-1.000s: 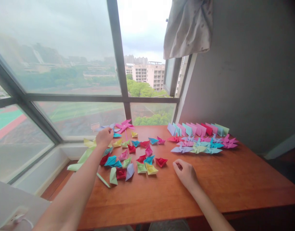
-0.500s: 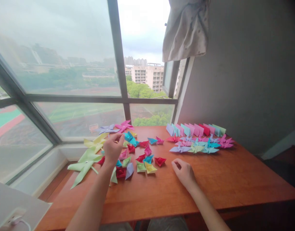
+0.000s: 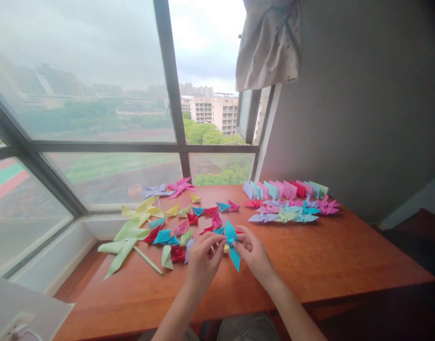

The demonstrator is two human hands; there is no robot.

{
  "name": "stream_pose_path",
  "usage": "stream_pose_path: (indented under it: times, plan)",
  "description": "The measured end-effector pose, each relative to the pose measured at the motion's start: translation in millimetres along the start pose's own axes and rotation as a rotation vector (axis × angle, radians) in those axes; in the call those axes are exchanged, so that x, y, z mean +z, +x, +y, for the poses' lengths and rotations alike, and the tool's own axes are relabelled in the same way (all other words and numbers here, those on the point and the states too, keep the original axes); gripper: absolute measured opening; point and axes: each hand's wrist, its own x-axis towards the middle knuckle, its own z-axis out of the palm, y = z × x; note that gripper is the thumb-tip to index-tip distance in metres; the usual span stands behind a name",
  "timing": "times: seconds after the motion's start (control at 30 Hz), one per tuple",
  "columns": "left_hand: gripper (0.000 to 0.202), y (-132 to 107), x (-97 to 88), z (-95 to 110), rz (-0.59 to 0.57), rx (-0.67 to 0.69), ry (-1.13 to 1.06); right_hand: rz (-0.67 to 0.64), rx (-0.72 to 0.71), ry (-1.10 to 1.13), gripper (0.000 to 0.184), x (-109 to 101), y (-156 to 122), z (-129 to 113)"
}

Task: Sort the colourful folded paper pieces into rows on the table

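A blue paper crane (image 3: 233, 255) is held up above the table, pinched from both sides. My left hand (image 3: 205, 255) grips its left side with thumb and forefinger. Its right side is between the fingertips of my right hand (image 3: 253, 250). Behind and left of my hands lie folded paper boats, among them a dark red one (image 3: 177, 254) and a blue one (image 3: 165, 237). Some boats are partly hidden by my hands. To the right, a group of paper cranes (image 3: 287, 215) in several colours sits in rows.
Paper pinwheels line the left side, a pale green one (image 3: 127, 241) nearest and a magenta one (image 3: 181, 187) at the back. Folded paper pieces (image 3: 286, 190) stand in a row at the back right. The wooden table (image 3: 331, 255) meets a window and a grey wall.
My left hand has come back from the far left of the table with the blue crane. My right hand has moved left and now grips the crane too. The view has shifted slightly.
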Motion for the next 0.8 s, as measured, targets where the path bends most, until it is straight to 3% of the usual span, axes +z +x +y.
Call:
stream_pose_path:
  times: [0.17, 0.5, 0.8]
  plan:
    - [0.011, -7, -2.4, 1, -0.046, -0.029, -0.104, -0.079, -0.008, -0.022, 0.044, 3, 1, 9]
    - [0.014, -11, 2.1, -5, -0.062, -0.196, -0.219, -0.095, -0.031, -0.109, 0.039, 2, -7, -2]
    - [0.013, -12, 0.7, 2, -0.057, -0.137, -0.228, -0.094, -0.027, -0.141, 0.035, -1, -10, -4]
